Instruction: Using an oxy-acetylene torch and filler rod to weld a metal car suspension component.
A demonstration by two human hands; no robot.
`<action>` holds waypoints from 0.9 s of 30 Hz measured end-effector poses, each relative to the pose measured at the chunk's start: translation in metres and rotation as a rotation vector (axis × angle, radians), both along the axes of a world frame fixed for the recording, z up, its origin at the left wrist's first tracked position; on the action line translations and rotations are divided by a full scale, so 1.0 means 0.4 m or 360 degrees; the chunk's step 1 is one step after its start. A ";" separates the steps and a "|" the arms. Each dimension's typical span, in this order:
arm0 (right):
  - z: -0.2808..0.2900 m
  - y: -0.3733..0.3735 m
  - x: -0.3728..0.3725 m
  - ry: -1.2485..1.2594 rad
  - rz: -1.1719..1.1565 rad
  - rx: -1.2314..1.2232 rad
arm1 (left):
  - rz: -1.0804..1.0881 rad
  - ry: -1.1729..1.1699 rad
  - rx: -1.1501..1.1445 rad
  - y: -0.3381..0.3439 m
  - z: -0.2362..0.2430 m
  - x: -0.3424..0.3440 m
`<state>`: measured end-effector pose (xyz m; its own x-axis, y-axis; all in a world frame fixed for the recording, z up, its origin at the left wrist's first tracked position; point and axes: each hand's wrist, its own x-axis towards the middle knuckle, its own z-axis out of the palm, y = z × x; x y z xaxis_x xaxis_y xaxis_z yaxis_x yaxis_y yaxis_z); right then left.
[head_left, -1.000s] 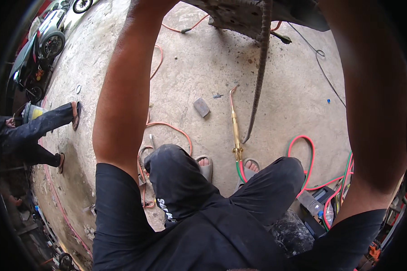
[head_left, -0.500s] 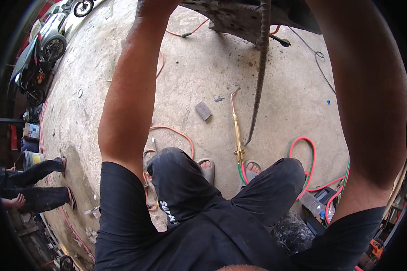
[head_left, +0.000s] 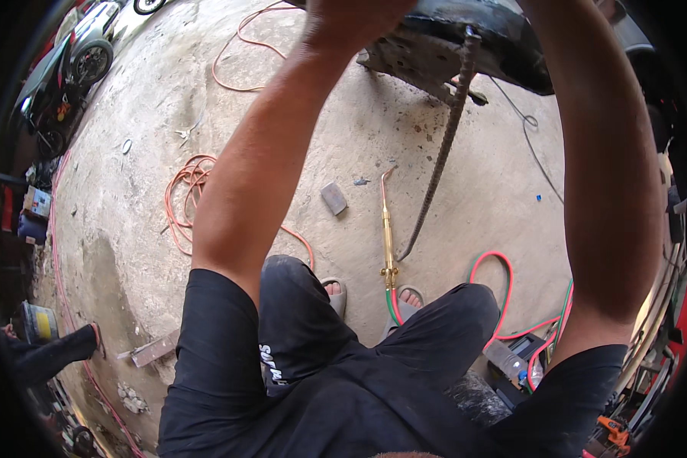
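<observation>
Both my forearms reach up past the top edge of the head view. The back of my left hand (head_left: 362, 19) shows at the top, beside a dark metal frame part (head_left: 496, 46); its fingers are out of sight. My right forearm (head_left: 611, 175) runs up on the other side of that part, and its hand lies beyond the edge. A ribbed steel rod (head_left: 440, 153) slants down from a shiny spot on the part, its lower end bent. Below, a brass gas torch (head_left: 388, 233) with red and green hoses lies between my feet.
A grey block (head_left: 333, 198) lies on the concrete floor. Orange cable (head_left: 187, 191) is coiled at left; a red hose loop (head_left: 504, 282) lies at right near a plastic bottle (head_left: 504, 357). Parked motorcycles (head_left: 84, 61) and another person's leg (head_left: 57, 355) are at the far left.
My view has shifted, and more of the dark metal part shows. My left forearm has swung rightward, bringing part of the hand into sight. The torch stays on the floor.
</observation>
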<state>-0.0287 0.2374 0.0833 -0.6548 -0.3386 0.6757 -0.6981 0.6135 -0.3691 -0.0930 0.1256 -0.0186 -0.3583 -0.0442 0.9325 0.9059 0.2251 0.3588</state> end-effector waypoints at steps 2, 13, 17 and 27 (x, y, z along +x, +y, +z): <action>-0.013 -0.023 0.021 -0.0027 -0.0147 -0.0178 | 0.0162 -0.0037 -0.0059 -0.001 -0.001 -0.012; -0.010 -0.008 -0.049 -0.0168 -0.0394 -0.0389 | 0.0401 0.0197 0.0740 0.141 -0.039 0.006; -0.026 0.043 -0.039 -0.0114 -0.0201 -0.0462 | 0.0275 0.0356 0.0860 0.166 -0.038 -0.024; -0.053 -0.023 -0.032 -0.0184 -0.0148 -0.0820 | 0.0238 0.0357 0.0979 0.142 -0.031 -0.034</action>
<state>-0.0416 0.2280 0.0621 -0.7464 0.0811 0.6605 -0.5861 0.3899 -0.7103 -0.1065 0.1822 -0.0308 -0.1077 -0.6257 0.7726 0.9484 0.1685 0.2687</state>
